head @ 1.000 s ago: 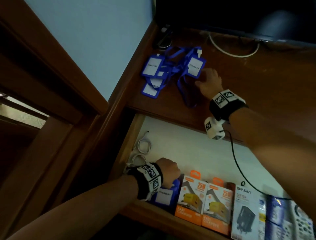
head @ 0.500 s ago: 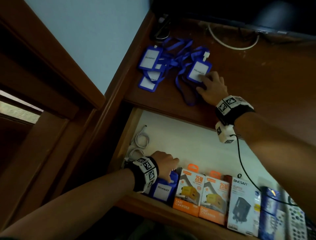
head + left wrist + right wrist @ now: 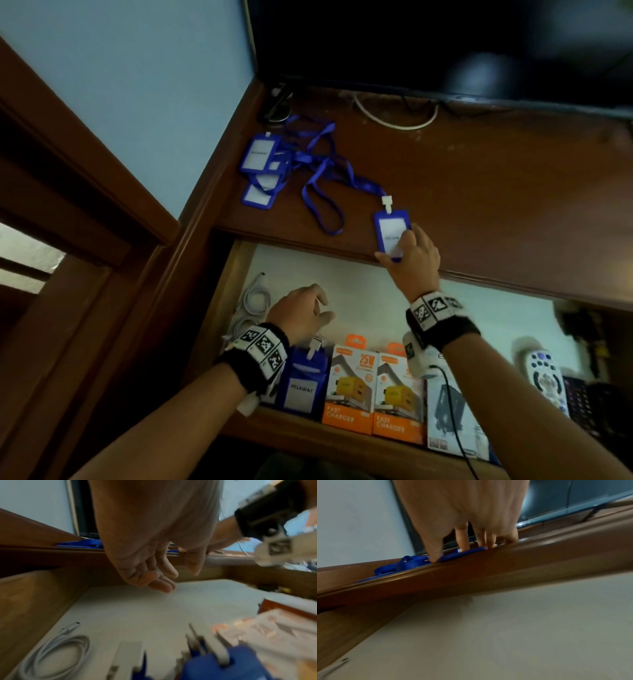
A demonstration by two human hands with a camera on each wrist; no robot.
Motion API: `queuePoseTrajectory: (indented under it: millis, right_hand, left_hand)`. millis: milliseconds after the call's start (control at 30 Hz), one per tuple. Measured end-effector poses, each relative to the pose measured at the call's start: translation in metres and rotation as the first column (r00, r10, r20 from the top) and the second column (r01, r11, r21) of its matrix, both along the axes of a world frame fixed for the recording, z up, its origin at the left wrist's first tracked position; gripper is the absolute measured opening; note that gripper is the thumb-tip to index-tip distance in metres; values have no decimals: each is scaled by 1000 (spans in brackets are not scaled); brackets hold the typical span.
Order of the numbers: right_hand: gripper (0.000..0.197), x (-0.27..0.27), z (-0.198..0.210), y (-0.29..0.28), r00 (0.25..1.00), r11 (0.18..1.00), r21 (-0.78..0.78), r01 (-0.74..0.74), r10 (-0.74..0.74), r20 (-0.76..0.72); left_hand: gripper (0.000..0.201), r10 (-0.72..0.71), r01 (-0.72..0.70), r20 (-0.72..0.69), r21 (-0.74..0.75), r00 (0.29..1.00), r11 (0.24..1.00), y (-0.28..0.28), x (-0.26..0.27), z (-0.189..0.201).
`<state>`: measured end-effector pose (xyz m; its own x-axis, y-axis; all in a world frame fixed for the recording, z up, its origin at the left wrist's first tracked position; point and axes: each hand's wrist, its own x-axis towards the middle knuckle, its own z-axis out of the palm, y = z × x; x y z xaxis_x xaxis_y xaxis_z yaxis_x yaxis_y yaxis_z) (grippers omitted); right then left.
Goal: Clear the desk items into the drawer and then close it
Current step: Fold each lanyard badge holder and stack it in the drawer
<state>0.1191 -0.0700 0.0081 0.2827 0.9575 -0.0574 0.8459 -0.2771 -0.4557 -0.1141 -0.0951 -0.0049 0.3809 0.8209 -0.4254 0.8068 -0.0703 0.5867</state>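
A blue badge holder (image 3: 390,229) lies at the front edge of the brown desk (image 3: 496,205), its lanyard (image 3: 322,192) trailing back to a pile of more badge holders (image 3: 260,171). My right hand (image 3: 407,253) presses its straight fingers (image 3: 464,540) and thumb down on that badge holder (image 3: 412,562). Below, the drawer (image 3: 359,284) stands pulled out. My left hand (image 3: 305,313) hovers over its white floor (image 3: 137,608) with relaxed fingers (image 3: 163,577), holding nothing. Another blue badge holder (image 3: 301,387) stands at the drawer's front left, just below that hand.
Two orange charger boxes (image 3: 349,387), a grey adapter box (image 3: 448,411) and a remote (image 3: 544,377) line the drawer's front. A coiled white cable (image 3: 255,301) lies at its left wall. A dark screen (image 3: 445,51) and a white cable (image 3: 394,120) sit at the desk's back.
My right hand has slid one badge holder from the pile to the desk's front edge, lanyard trailing. My left hand has let go of the badge holder in the drawer and lifted away.
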Motion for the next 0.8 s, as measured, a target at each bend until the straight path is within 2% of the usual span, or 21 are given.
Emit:
queuePoseTrajectory:
  millis: [167,233,300,400,500,600,667,733,800]
  right_hand:
    - [55,0,7,-12,999,999,7,32,-32,8]
    - [50,-2,12,-18,994,997,-38,62,-59,89]
    - [43,-1,14,-24,991,995,-26,99,-96,92]
    - [50,-1,18,-32,994,994,-57,94,-97,-51]
    - [60,-10,27,-51,962,996,-93,9,-34,-270]
    - [71,-24,38,-75,951,987,-118,-106,66,-301]
    - [84,-30,45,-85,941,977,-140,-160,108,-322]
    - [91,-30,52,-90,911,967,-138,-214,147,-384]
    - [81,-24,58,-95,874,966,-117,-231,154,-461]
  left_hand:
    - [16,201,-198,202,-38,958,980,-6,21,16]
    - [15,254,-241,264,-79,931,967,-10,30,22]
    - [14,292,-268,309,-118,905,956,-12,38,28]
    - [16,368,-323,393,-178,843,930,-14,49,39]
    - [27,473,-352,492,-322,731,879,-16,62,58]
    - [34,517,-323,543,-416,662,850,-19,73,70]
    - [25,511,-351,553,-375,658,858,-21,79,70]
    - [24,509,-440,546,-265,665,858,-20,81,67]
    - [30,495,-495,520,-151,696,855,-19,78,65]
